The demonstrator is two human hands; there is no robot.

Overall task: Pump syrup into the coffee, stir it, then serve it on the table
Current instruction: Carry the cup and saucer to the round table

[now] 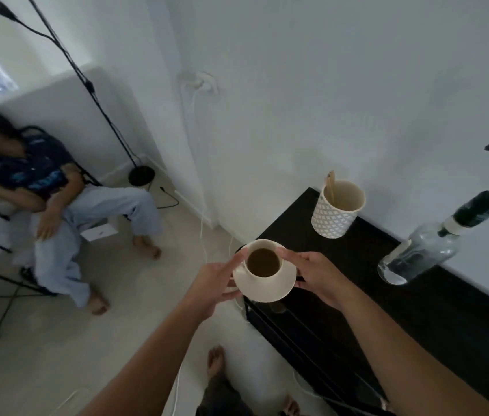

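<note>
A cream cup of brown coffee (262, 262) stands on a cream saucer (279, 288). Both hands hold the saucer in the air, over the left end of the black cabinet (417, 310). My left hand (216, 280) grips the saucer's left rim, with a finger reaching up along the cup's side. On the right rim sits my right hand (312, 273), its thumb touching the cup's edge. The clear glass syrup bottle (417, 256) with a dark pump (483, 205) stands on the cabinet to the right. A patterned white holder (336, 214) with wooden stir sticks (330, 184) stands behind the cup.
A person sits on a folding chair (45, 205) at the left, legs stretched onto the floor. A black floor lamp (141, 175) stands in the corner beside them. White cables (204, 235) run down the wall and across the floor. My bare feet (216, 358) show below.
</note>
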